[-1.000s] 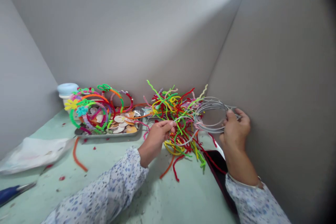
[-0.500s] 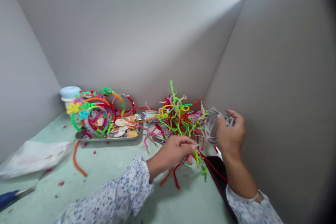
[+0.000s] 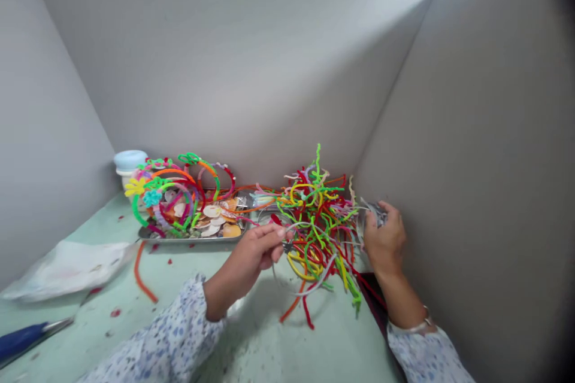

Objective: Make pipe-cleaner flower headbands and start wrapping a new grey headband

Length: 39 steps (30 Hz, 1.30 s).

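Note:
Between thumb and fingers, my left hand (image 3: 251,252) pinches a thin pale hoop (image 3: 321,283) that curves out to the right, in front of the pipe cleaners. My right hand (image 3: 387,240) is wrapped round a bundle of thin grey and clear hoops (image 3: 375,214) beside the right wall. A tangled heap of bright pipe cleaners (image 3: 314,197) lies between and behind the hands. Headbands wound in coloured pipe cleaners (image 3: 168,170), some with flowers, stand on the left over a metal tray (image 3: 193,240) holding shells (image 3: 213,211).
A jar with a light blue lid (image 3: 130,160) stands behind the headbands. On the left of the table (image 3: 179,275) lie a white plastic bag (image 3: 72,269), a blue-handled tool (image 3: 27,338) and an orange pipe cleaner (image 3: 141,275). A dark tray (image 3: 375,308) is by my right forearm.
My left hand has moved left, drawing the pale hoop away from the bundle into view. My right hand, still round the bundle, has shifted slightly left. The whole view has shifted a little.

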Motion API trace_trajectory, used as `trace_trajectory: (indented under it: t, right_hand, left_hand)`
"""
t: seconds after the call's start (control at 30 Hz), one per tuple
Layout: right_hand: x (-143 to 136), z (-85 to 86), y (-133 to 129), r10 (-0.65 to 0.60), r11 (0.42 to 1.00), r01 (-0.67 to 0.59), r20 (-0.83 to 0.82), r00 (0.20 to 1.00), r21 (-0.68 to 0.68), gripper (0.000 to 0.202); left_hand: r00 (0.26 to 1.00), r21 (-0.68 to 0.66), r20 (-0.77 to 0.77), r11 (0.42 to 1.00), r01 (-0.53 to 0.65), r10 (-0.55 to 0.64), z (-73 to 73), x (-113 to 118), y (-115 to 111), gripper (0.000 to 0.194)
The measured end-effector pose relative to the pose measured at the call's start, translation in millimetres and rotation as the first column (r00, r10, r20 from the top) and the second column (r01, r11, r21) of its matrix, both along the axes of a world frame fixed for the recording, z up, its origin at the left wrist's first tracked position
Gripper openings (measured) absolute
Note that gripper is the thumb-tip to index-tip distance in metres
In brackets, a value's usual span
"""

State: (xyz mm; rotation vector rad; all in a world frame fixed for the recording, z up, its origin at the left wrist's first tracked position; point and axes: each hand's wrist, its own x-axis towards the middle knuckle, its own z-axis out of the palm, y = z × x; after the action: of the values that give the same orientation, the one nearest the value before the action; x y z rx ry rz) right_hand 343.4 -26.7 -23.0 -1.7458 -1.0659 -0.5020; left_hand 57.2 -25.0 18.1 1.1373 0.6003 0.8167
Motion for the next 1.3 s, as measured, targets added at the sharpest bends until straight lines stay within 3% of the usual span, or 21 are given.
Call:
trace_trajectory:
  t: [0.17,0.27,0.33,0.4,0.43,0.5,0.53,0.57,0.63,0.73,0.77,0.87,0.97,1.07,1.17,1.3]
  right_hand:
    - [-6.6,-8.5,2.6,0.094,0.954,-0.066,0.081,0.992,-0.294,0.041]
    - [-13.2,3.6,-5.8,0.137,0.893,-0.067,0.128,0.982,-0.445,0.047]
    - [-18.9,18.7,-14.9,0.12,0.853,0.009,0.212,0.97,-0.522,0.053]
    - [-28.7,35.6,-24.2,0.106,0.88,0.059,0.316,0.943,-0.471,0.052]
    - [-36.3,42.9,-28.2,0.129,0.91,0.026,0.343,0.931,-0.413,0.048]
    - [-58.3,51.5,-34.9,0.279,0.938,-0.186,0.313,0.908,-0.294,0.038]
    - [-72.6,51.4,-37.6,0.418,0.895,-0.345,0.262,0.87,-0.281,0.034]
    - [-88.3,48.2,-40.1,0.566,0.81,-0.497,0.191,0.802,-0.311,0.029]
    - [-120.9,32.9,-44.5,0.798,0.568,-0.708,0.068,0.599,-0.42,0.023]
    - [-159.6,-1.8,-48.6,0.915,0.373,-0.754,0.082,0.395,-0.541,0.015]
    - [-167.6,-12.9,-49.2,0.927,0.356,-0.742,0.113,0.357,-0.568,0.014]
    - [-178.2,-37.2,-49.5,0.901,0.43,-0.718,0.216,0.375,-0.548,0.019]
    - [-178.4,-46.5,-49.7,0.877,0.48,-0.72,0.306,0.371,-0.501,0.019]
    - [-177.6,-47.4,-51.6,0.896,0.437,-0.75,0.311,0.316,-0.497,0.014]
    - [-176.8,-46.5,-54.9,0.903,0.41,-0.8,0.317,0.289,-0.439,0.009]
    - [-172.6,-49.6,-58.0,0.88,0.439,-0.877,0.289,0.376,-0.197,0.008]
  left_hand:
    - [0.986,-0.09,0.146,0.993,-0.071,0.084,-12.8,-17.9,6.5,0.022]
    - [0.965,-0.158,0.221,0.982,-0.105,0.139,-25.3,-25.0,11.3,0.019]
    - [0.956,-0.215,0.237,0.969,-0.12,0.171,-33.9,-29.7,14.6,0.017]
    - [0.95,-0.264,0.24,0.955,-0.136,0.202,-41.1,-34.4,16.5,0.017]
    - [0.948,-0.29,0.24,0.947,-0.135,0.209,-43.7,-36.6,16.6,0.017]
    - [0.941,-0.321,0.248,0.936,-0.144,0.23,-47.1,-40.6,15.1,0.017]
    - [0.936,-0.338,0.255,0.93,-0.147,0.241,-47.9,-42.2,13.7,0.017]
    - [0.931,-0.354,0.263,0.923,-0.149,0.252,-48.5,-43.7,12.1,0.016]
    - [0.923,-0.38,0.279,0.913,-0.146,0.264,-49.8,-46.4,9.3,0.014]
    - [0.92,-0.387,0.282,0.91,-0.151,0.273,-54.9,-50.5,8.2,0.015]
    - [0.922,-0.383,0.269,0.909,-0.162,0.278,-57.7,-52.0,8.8,0.016]
    - [0.934,-0.323,0.196,0.919,-0.226,0.298,-68.4,-55.8,12.1,0.021]
    - [0.949,-0.182,0.119,0.946,-0.269,0.293,-78.3,-57.1,14.7,0.026]
    - [0.957,-0.101,0.077,0.957,-0.272,0.28,-82.9,-56.0,14.4,0.025]
    - [0.955,-0.11,0.08,0.954,-0.278,0.287,-82.5,-55.0,12.7,0.021]
    - [0.959,-0.149,0.135,0.962,-0.229,0.249,-81.7,-56.6,13.1,0.034]
